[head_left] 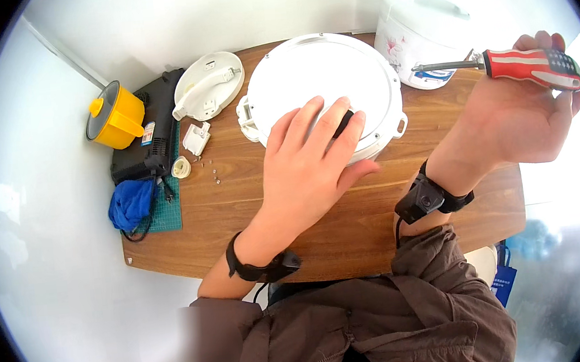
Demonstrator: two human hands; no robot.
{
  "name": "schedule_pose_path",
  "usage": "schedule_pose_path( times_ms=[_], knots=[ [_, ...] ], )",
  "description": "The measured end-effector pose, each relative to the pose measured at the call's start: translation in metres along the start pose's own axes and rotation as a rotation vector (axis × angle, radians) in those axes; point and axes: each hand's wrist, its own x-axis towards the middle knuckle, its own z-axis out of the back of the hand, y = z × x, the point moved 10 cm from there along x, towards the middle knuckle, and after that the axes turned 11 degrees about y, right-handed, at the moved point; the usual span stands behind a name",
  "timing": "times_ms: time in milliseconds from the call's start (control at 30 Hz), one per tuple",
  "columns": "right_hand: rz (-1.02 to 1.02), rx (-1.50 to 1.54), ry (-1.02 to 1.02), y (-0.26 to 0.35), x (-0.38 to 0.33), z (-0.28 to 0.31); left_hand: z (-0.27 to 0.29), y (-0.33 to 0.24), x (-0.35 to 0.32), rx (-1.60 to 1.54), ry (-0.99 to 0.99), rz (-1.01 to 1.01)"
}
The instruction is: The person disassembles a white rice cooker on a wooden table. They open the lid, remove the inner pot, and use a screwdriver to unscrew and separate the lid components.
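My left hand [311,145] lies with its fingers spread on top of a round white appliance body [321,64]. Screws dot the rim of that body, and a latch part and a loop stick out at its sides. Between two of my fingers a small black part [344,124] shows, mostly covered. My right hand [522,116] is raised to the right of the appliance, closed around the handle of a screwdriver [528,67]. Its handle is red, white and blue, and the metal shaft points left, clear of the appliance.
Behind at right stands a white rice cooker [421,28]. To the left lie a white lid with a handle [209,88], a white plastic piece [197,139], a cream ring [180,167], loose screws [216,177], a black case [146,152], a yellow pot [119,116] and blue cloth [130,205].
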Motion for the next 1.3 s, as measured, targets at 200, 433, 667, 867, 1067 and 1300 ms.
schedule_pose_path(
  times_ms=[200,433,667,867,1067,1300],
  knots=[
    [-0.066,0.006,0.004,-0.009,0.001,0.004,0.016,0.025,-0.017,-0.12,0.254,-0.096],
    [-0.107,0.048,0.031,-0.015,0.006,0.01,0.049,0.12,-0.046,-0.364,0.392,0.162],
    [-0.137,-0.004,0.07,-0.02,-0.001,-0.015,0.068,0.069,-0.026,-0.381,0.043,0.188],
    [-0.186,0.036,0.098,-0.016,-0.009,-0.036,0.023,0.008,-0.011,0.179,0.098,0.258],
    [-0.203,0.031,0.156,-0.024,-0.004,-0.031,0.019,0.006,-0.011,0.09,0.182,0.17],
    [-0.201,0.078,0.179,-0.027,-0.001,-0.025,0.038,0.019,-0.012,-0.087,0.388,0.042]
  ],
)
